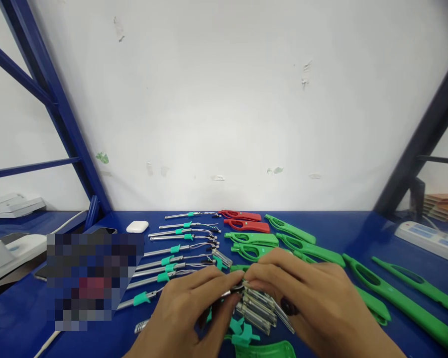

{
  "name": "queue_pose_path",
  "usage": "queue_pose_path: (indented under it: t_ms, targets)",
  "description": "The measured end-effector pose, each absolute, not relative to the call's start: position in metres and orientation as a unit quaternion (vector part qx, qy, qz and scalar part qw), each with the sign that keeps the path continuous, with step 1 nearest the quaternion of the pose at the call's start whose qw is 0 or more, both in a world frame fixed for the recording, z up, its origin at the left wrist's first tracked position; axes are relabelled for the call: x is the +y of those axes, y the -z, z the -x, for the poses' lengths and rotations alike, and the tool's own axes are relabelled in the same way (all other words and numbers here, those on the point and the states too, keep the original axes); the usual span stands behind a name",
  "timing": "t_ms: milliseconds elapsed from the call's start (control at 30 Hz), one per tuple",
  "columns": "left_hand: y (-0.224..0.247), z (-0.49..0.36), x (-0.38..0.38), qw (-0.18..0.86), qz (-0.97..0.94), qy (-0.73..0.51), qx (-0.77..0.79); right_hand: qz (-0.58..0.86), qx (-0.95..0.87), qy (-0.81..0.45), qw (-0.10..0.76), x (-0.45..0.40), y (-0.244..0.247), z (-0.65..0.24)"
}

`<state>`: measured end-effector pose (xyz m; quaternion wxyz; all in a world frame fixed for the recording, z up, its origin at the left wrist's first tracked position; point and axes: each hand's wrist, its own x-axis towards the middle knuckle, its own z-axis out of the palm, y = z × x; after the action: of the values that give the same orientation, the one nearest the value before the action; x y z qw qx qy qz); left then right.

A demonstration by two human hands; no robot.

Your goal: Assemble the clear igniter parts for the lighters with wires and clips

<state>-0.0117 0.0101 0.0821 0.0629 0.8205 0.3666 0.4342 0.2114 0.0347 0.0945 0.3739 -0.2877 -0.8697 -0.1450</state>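
Observation:
My left hand (pixel 188 306) is closed, thumb and fingers pinching a small silver-and-black part (pixel 231 290). My right hand (pixel 313 293) meets it at the fingertips, its fingers pressed together; whatever they grip is hidden. A slotted metal tube tip (pixel 141 326) shows left of my left hand; I cannot tell whether it joins the pinched part. Beneath the hands lies a pile of clear lighter fuel tanks (pixel 256 315), with teal plastic triggers (pixel 242 334) in front. A green plastic casing piece (pixel 265 349) sits at the near edge.
Metal lighter tubes (pixel 159 264) with teal triggers and wires lie in a row at left. Red lighter casings (pixel 246 225) and green casings (pixel 399 293) spread behind and right. A white earbud case (pixel 137 226), a blurred patch and a power strip (pixel 429 241) flank them.

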Motion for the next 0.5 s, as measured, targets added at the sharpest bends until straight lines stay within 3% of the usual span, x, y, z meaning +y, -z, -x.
queue_pose_path:
  t_ms: [500]
  targets:
    - [-0.0750,0.0197,0.0152,0.068,-0.805,-0.438,0.394,0.286,-0.869,0.126,0.384,0.0350,-0.0934,-0.2088]
